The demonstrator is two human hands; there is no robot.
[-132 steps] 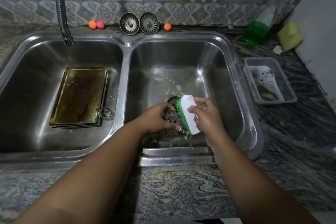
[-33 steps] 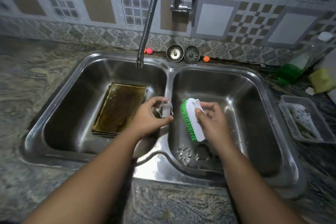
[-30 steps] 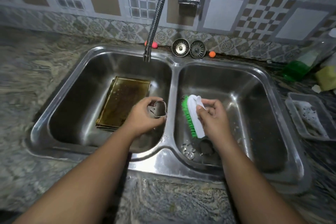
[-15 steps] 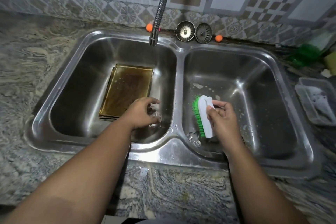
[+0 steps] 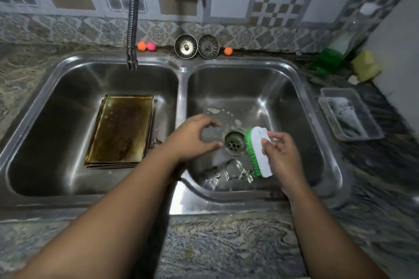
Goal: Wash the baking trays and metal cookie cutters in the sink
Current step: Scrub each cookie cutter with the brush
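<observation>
A stack of browned baking trays lies flat in the left sink basin. One metal cookie cutter rests beside the stack's right edge. Several metal cookie cutters lie on the floor of the right basin, near its front wall. My left hand hovers over the right basin left of the drain, fingers curved apart and empty. My right hand grips a white scrubbing brush with green bristles just right of the drain, above the cutters.
A flexible tap spout hangs over the left basin. Two sink strainers and small orange and pink balls line the back ledge. On the right counter stand a green soap bottle, a yellow sponge and a clear plastic tub.
My left hand carried a cookie cutter from the right basin to the left one, set it beside the trays, and has come back empty over the right basin. The brush stayed in my right hand.
</observation>
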